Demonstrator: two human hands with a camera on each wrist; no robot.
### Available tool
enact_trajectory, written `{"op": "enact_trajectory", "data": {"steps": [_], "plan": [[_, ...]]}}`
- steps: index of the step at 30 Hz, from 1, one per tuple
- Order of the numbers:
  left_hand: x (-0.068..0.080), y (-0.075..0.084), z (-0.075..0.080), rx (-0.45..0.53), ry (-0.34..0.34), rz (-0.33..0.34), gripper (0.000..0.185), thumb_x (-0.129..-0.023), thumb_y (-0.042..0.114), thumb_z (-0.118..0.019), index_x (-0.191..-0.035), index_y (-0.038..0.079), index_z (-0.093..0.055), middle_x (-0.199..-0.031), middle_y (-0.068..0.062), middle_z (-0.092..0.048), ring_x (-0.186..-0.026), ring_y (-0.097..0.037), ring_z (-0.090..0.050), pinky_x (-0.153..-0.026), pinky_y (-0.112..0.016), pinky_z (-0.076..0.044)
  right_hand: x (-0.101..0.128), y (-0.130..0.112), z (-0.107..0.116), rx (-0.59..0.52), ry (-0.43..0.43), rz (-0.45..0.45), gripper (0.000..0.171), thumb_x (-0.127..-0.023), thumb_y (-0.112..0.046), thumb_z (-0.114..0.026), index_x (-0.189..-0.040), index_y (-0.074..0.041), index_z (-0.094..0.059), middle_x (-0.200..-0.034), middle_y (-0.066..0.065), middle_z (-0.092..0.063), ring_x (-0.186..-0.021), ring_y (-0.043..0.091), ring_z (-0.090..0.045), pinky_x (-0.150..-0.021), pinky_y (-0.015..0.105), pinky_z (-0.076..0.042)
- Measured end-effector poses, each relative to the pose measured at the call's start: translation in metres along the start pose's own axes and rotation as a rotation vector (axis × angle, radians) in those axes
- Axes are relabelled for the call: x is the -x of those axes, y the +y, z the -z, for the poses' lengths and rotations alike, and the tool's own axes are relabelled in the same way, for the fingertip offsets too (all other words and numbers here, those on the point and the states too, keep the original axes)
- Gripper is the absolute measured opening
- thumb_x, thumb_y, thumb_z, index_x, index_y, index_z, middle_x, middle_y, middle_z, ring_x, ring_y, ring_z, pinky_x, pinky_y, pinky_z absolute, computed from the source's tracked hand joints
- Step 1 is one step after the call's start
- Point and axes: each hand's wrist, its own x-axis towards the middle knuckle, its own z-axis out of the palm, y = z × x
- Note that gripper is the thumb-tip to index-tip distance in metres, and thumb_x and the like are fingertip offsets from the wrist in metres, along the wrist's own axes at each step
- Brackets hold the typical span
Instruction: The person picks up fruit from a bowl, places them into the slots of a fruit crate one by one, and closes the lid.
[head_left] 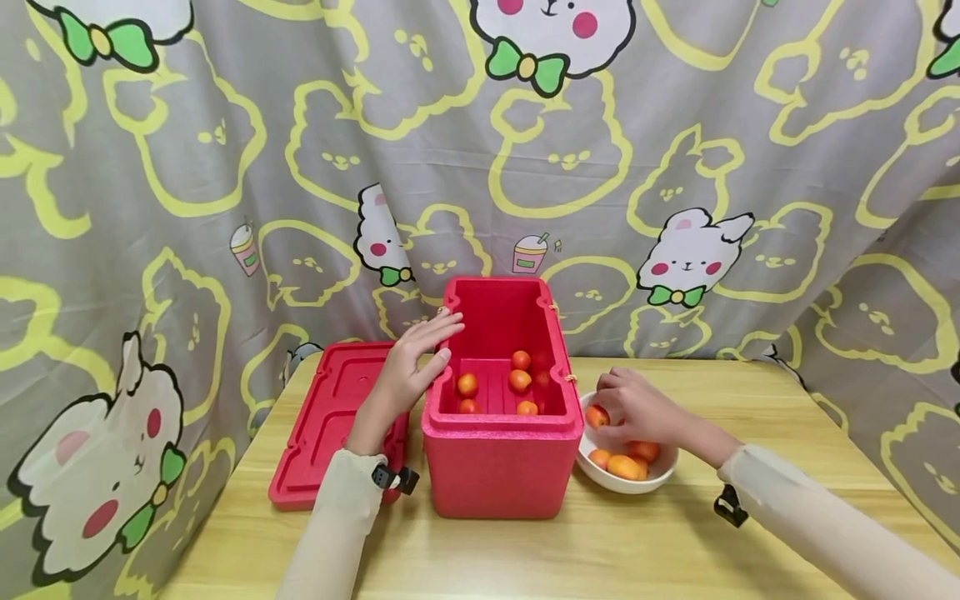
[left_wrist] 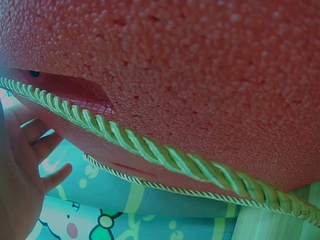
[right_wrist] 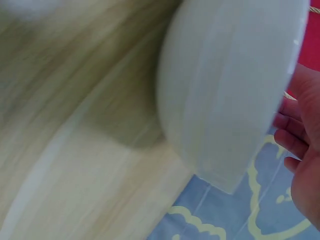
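Wooden worktop point(head_left: 525, 550) nearest. White bowl point(head_left: 660, 477) of orange fruit right of red foam box point(head_left: 498, 458). Right hand point(head_left: 633, 406) over bowl, fingers curled on one fruit point(head_left: 596, 416). Left hand point(head_left: 408, 367) flat, fingers straight, against box's left wall. Lid point(head_left: 322, 417) lies left. Behind, grey cartoon-bunny curtain point(head_left: 675, 167). Only left wrist view shows green rope handle point(left_wrist: 165, 155); only right wrist view, bowl's outer wall point(right_wrist: 225, 100).

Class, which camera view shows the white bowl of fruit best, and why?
The head view: the white bowl shows whole, fruit inside, right hand over it. The right wrist view shows only its blurred outer wall; the left wrist view shows none of it.
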Motion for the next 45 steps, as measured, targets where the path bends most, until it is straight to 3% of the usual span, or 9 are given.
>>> {"op": "enact_trajectory", "data": {"steps": [9, 18, 28, 38, 45], "plan": [[0.000, 0.003, 0.000, -0.007, 0.004, 0.008, 0.049, -0.096, 0.027, -0.059, -0.143, 0.015, -0.061, -0.153, -0.003, -0.054, -0.149, -0.024, -0.042, -0.121, -0.062, -0.029, -0.005, 0.002, 0.015, -0.045, 0.067, -0.020, 0.028, -0.067, -0.021, -0.089, -0.090, -0.011, -0.077, -0.091, -0.001, -0.068, -0.092, 0.014, -0.053, -0.081, 0.037, -0.042], [0.001, 0.001, 0.000, -0.003, 0.002, 0.013, 0.049, -0.095, 0.027, -0.059, -0.143, 0.015, -0.060, -0.154, -0.002, -0.054, -0.149, -0.023, -0.042, -0.122, -0.061, -0.029, -0.011, 0.000, 0.037, -0.082, 0.133, -0.110, 0.032, -0.065, -0.014, -0.092, -0.094, -0.012, -0.077, -0.091, 0.000, -0.067, -0.091, 0.015, -0.052, -0.080, 0.039, -0.039], [0.001, 0.000, -0.001, -0.008, 0.004, 0.000, 0.049, -0.096, 0.028, -0.059, -0.143, 0.013, -0.061, -0.153, -0.003, -0.054, -0.149, -0.027, -0.042, -0.120, -0.063, -0.030, -0.020, 0.005, 0.059, -0.119, 0.273, -0.116, 0.035, -0.065, -0.009, -0.091, -0.097, -0.011, -0.078, -0.094, 0.002, -0.070, -0.092, 0.018, -0.051, -0.079, 0.039, -0.033], [0.001, 0.001, 0.000, -0.015, 0.004, 0.004, 0.049, -0.096, 0.029, -0.059, -0.143, 0.016, -0.060, -0.153, -0.002, -0.054, -0.149, -0.025, -0.042, -0.120, -0.063, -0.031, -0.028, 0.001, 0.082, -0.188, 0.353, -0.203, 0.035, -0.068, -0.009, -0.091, -0.101, -0.010, -0.077, -0.098, 0.003, -0.069, -0.097, 0.018, -0.051, -0.082, 0.042, -0.038], [0.001, 0.002, -0.001, -0.017, 0.006, 0.005, 0.049, -0.096, 0.027, -0.059, -0.143, 0.015, -0.061, -0.153, -0.002, -0.054, -0.149, -0.027, -0.042, -0.120, -0.063, -0.030, -0.037, -0.007, 0.096, -0.253, 0.419, -0.211, 0.039, -0.070, -0.005, -0.089, -0.106, -0.011, -0.077, -0.101, 0.002, -0.070, -0.097, 0.013, -0.051, -0.082, 0.034, -0.039]]}}
